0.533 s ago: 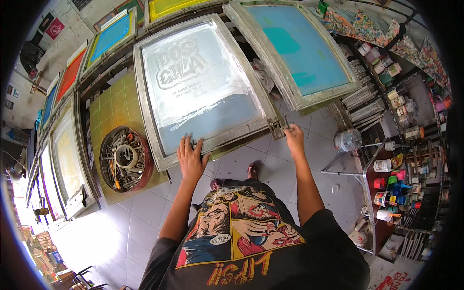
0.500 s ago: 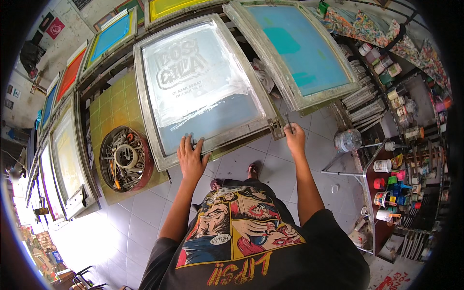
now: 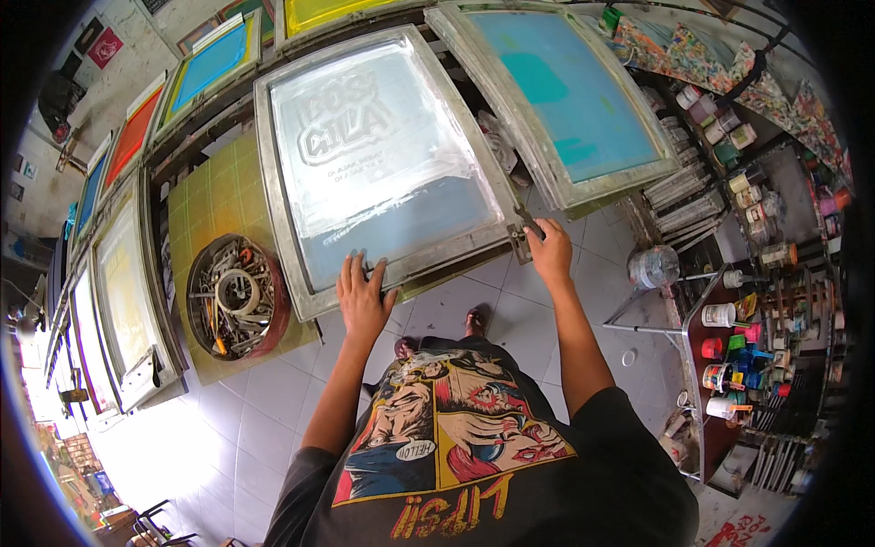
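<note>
A pale screen-printing frame point(image 3: 476, 187), with white coating and a lettered design on its mesh, lies in front of me. My left hand point(image 3: 363, 301) rests on its near left edge, fingers spread and bent over the bar. At the near right corner is a metal bracket point(image 3: 520, 247). My right hand point(image 3: 552, 246) is closed on a dark metal tool point(image 3: 531, 222) like a spanner, its end at that bracket.
A blue screen point(image 3: 592, 128) lies to the right, a round tool container point(image 3: 237, 296) on a green board to the left. Paint tubs point(image 3: 718, 314) stand on a red-brown stand at the right; shelves hold several others. Other coloured screens line the back left.
My right hand has moved up slightly, and the tool in it has turned, now tilting toward the upper left over the bracket. My left hand stays on the frame.
</note>
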Motion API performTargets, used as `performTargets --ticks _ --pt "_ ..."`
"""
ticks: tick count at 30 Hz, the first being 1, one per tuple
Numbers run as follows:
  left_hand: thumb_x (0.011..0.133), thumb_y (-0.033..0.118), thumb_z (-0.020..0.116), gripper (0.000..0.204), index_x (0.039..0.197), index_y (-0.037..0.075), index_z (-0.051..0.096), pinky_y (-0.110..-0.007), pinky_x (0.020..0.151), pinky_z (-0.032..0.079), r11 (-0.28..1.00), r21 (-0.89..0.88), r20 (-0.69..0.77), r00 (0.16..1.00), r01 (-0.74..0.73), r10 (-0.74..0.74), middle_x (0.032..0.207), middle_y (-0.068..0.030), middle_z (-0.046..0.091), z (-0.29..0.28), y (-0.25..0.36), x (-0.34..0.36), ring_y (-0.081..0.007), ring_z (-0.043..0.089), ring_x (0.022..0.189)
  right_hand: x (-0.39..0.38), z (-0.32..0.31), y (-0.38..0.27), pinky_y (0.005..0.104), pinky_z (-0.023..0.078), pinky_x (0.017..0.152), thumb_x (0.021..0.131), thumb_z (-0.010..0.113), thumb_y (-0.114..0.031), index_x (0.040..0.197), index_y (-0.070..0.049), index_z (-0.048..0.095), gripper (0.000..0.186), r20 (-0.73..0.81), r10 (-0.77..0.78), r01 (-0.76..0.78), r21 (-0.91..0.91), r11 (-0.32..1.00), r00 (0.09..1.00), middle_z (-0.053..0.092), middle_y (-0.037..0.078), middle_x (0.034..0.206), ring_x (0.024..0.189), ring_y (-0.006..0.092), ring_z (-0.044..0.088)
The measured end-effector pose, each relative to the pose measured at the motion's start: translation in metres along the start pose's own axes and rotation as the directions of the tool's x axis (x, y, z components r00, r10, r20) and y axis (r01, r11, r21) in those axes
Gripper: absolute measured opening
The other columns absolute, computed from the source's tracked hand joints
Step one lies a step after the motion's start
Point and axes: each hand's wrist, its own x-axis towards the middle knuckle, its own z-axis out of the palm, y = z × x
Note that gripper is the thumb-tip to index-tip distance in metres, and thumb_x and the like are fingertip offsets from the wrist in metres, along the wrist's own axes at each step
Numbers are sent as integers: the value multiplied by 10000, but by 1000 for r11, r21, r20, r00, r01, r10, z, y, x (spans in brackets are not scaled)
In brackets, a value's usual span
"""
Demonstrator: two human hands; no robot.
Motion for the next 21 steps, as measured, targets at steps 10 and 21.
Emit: performTargets --ticks 10,21 --pt "708 264 738 543 1212 160 566 -487 1017 295 1000 0 -10 1000 -1 1 1352 -155 392 2 -2 -2 -363 298 1309 1 -3 -4 383 466 799 806 658 -161 982 -3 652 236 -35 0 4 110 994 999 610 122 1008 931 323 587" --pt "699 254 746 550 1210 159 564 -489 1009 302 1000 -5 -18 1000 -1 0 1346 -154 397 1 -3 -2 -365 313 1299 4 5 1 377 467 807 798 661 -145 997 5 649 250 -67 12 3 225 974 998 624 137 1004 936 326 597"
